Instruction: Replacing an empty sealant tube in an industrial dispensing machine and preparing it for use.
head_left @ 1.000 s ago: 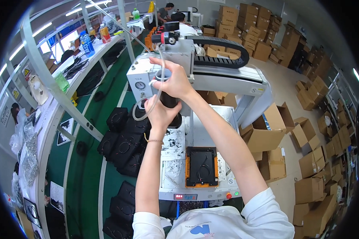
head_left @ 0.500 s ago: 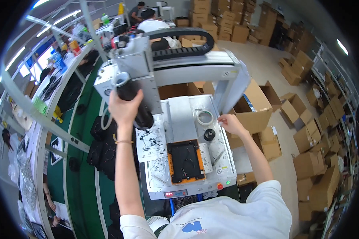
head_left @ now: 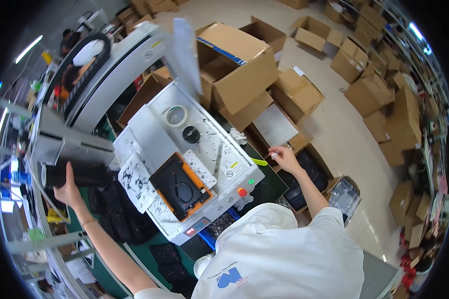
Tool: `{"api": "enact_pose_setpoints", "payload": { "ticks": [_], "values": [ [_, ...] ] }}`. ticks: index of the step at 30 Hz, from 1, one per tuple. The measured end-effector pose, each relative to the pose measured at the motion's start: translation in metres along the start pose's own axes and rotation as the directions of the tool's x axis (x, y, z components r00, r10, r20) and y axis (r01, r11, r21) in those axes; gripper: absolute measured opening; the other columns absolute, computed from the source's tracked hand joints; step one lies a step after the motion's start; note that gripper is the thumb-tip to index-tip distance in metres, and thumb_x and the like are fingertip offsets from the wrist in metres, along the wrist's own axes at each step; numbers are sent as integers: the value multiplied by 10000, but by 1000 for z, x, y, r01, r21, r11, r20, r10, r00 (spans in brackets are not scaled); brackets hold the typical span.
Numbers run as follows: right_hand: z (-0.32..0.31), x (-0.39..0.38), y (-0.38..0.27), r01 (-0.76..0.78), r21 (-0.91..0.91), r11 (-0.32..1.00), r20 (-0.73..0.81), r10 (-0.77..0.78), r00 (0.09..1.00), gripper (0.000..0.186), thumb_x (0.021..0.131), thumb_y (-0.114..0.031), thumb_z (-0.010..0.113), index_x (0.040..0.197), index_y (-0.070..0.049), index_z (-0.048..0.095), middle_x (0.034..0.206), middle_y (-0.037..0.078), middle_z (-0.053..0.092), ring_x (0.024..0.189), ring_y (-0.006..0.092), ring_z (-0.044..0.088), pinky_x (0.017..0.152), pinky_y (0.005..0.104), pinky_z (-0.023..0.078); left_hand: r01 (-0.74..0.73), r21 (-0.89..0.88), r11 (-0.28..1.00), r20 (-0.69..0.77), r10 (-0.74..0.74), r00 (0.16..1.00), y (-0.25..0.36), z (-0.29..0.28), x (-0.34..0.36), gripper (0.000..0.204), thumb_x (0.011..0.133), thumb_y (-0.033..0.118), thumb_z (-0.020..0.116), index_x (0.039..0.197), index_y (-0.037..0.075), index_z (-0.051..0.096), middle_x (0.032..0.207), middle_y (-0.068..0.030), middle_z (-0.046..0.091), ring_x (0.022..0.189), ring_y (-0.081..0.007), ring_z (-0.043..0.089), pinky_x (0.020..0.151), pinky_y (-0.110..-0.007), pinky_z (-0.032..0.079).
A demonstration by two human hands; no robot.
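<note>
My left hand is closed around one end of a black cylinder on the grey head of a white benchtop gantry machine; most of its fingers are hidden. Out past the machine's right front corner, my right hand pinches a small white piece, too small to name. On the machine bed lies a flat black housing with a thin cable in it, set in an orange frame. Behind it are a roll of white tape and a black round knob-like part.
A paper sheet with black smears lies on the bed's left. Red and green buttons sit at its front. Open cartons crowd the right, one holding black parts. Black cases lie on the green conveyor.
My view has turned right, so the machine appears tilted and farther left. My right hand has moved away from the bed toward the cartons. My left hand stays at the cylinder.
</note>
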State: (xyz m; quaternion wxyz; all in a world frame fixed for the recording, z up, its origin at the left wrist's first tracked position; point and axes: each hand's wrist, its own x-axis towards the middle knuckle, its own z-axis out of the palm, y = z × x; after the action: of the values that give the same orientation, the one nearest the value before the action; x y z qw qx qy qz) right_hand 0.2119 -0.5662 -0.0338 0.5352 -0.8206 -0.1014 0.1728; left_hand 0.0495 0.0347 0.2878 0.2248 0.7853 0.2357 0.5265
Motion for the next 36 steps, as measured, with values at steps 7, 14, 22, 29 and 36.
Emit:
{"api": "enact_pose_setpoints", "payload": {
  "ticks": [7,14,22,29,36],
  "values": [
    [10,-40,35,45,-55,997,165,-35,986,441,646,-73,728,1075,-10,649,957,123,655,767,212,653,718,323,541,367,66,928,-89,-361,928,49,9,-7,597,691,292,851,1087,-103,642,1082,-125,672,913,-182,642,865,-309,515],
    [44,-45,33,113,-156,981,341,-54,938,711,606,-103,794,1267,-145,534,1063,108,526,927,245,596,820,345,511,253,-31,967,69,-250,966,11,-13,12,489,721,204,829,1085,-73,656,1074,-104,667,911,-164,631,853,-298,504],
    [46,-57,46,108,-280,954,237,-40,971,484,585,-231,816,1016,-106,633,1000,97,554,919,291,613,791,378,514,285,19,958,97,-285,954,17,-10,6,499,719,226,835,1083,-67,659,1066,-104,664,906,-161,622,844,-294,500],
    [9,-82,58,-205,589,782,343,-11,939,451,698,-87,756,1096,-67,545,1049,49,577,900,151,608,807,283,518,238,157,959,-176,-210,962,12,6,16,541,696,267,850,1058,-89,664,1070,-116,681,918,-157,634,837,-309,507],
    [-5,-71,-107,-160,719,676,393,-206,896,494,711,-17,698,1168,-42,511,1060,73,583,1026,211,608,892,416,540,21,229,973,-164,17,986,8,5,8,408,683,286,848,911,-26,717,896,-87,711,787,-152,642,749,-336,510]
  ]
}}
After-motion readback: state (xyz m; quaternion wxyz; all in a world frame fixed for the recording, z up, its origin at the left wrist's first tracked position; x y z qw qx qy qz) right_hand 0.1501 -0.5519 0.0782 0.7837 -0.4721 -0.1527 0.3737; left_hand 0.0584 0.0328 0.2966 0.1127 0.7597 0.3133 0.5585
